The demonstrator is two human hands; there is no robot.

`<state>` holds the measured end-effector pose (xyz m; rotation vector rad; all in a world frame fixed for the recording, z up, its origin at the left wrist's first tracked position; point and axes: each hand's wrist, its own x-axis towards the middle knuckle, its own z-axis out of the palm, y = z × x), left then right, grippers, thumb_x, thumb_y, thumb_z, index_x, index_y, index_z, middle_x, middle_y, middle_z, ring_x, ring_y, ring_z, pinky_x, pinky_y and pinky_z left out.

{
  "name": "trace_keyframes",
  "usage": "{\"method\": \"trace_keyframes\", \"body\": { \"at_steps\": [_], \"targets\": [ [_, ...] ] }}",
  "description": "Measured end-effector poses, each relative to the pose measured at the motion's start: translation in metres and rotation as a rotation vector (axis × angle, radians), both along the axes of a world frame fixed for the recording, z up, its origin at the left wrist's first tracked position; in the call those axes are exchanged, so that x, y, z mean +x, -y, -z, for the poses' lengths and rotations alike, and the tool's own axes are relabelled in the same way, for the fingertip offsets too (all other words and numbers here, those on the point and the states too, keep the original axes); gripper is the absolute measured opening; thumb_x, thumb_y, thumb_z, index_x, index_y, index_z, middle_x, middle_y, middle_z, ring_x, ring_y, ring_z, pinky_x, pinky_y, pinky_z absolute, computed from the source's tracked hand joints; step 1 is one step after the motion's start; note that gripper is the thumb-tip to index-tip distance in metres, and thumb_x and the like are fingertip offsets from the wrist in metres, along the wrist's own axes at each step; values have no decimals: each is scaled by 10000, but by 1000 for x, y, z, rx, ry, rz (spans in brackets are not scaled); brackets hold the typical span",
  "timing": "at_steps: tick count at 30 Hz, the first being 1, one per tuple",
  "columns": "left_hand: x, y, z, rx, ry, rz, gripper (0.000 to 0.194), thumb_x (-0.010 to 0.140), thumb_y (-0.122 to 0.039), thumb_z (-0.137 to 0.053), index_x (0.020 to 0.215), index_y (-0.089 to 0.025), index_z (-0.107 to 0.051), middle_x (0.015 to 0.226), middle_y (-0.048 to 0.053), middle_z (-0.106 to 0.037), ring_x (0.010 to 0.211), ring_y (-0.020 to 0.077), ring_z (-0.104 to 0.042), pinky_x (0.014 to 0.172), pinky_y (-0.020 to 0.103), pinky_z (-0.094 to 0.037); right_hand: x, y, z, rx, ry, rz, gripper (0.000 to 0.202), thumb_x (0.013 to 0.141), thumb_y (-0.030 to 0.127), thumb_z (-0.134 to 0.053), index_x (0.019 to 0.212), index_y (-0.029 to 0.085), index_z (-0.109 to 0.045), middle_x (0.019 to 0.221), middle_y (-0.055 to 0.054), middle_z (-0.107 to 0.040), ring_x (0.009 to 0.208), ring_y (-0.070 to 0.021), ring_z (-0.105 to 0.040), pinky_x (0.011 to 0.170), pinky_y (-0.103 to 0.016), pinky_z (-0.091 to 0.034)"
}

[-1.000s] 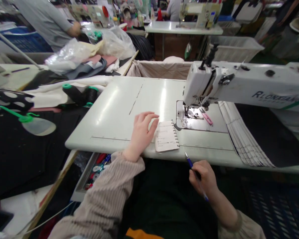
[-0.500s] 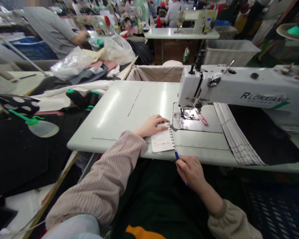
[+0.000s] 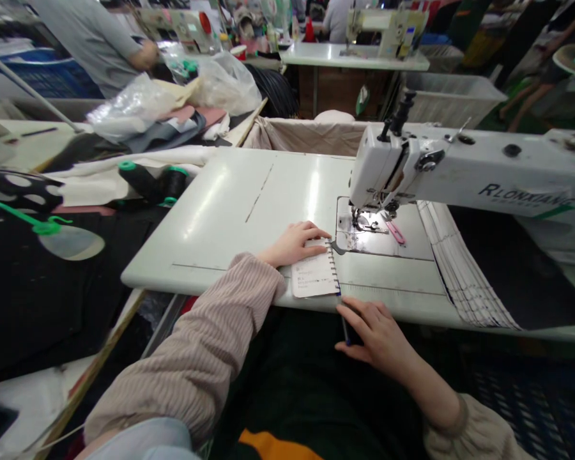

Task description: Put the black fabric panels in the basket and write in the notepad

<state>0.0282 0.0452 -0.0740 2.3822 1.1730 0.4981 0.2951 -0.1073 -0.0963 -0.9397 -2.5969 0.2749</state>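
My left hand [image 3: 301, 243] lies flat over the top of a small spiral notebook [image 3: 314, 275], its fingers stretched toward the coiled edge. Handwriting shows on the notebook's open page. A blue pen [image 3: 345, 327] lines up with the lower end of the spiral and juts past the table's front edge. My right hand [image 3: 376, 332] is beside the pen with thumb and fingers apart; the fingertips are at the pen, but whether they press on it is hard to see. Behind the notebook stands the sewing machine [image 3: 393, 166], its needle area lit.
A pink-handled small tool [image 3: 395, 232] lies by the needle plate. Layered black and white fabric pieces [image 3: 464, 268] are under the machine arm. Thread cones [image 3: 141, 181] and a clear oil bottle [image 3: 71, 241] lie at left. A co-worker in grey [image 3: 91, 45] stands at far left.
My right hand has loosened from around the pen and its fingers have spread. The pen has shifted up against the notebook's spiral. My left hand stays on the notebook; the view has shifted slightly.
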Motion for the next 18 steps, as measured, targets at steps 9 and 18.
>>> {"method": "trace_keyframes", "body": {
  "at_steps": [9, 18],
  "targets": [
    [-2, -1, 1, -6, 13, 13, 349, 916, -460, -563, 1219, -296, -619, 1143, 47, -587, 1126, 234, -516, 976, 382, -312, -29, -24, -7, -119, 6, 270, 258, 878, 382, -648, 984, 191, -511, 938, -63, -605, 789, -226, -579, 684, -339, -432],
    [-3, -1, -1, -35, 45, 6, 381, 900, -464, -579, 1236, -286, -614, 1121, 48, -592, 1093, 231, -539, 988, 386, -320, -42, -35, -22, -369, -1, 436, 312, 802, 386, -733, 843, 230, -466, 826, 41, -584, 664, -146, -530, 575, -267, -298]
  ]
}}
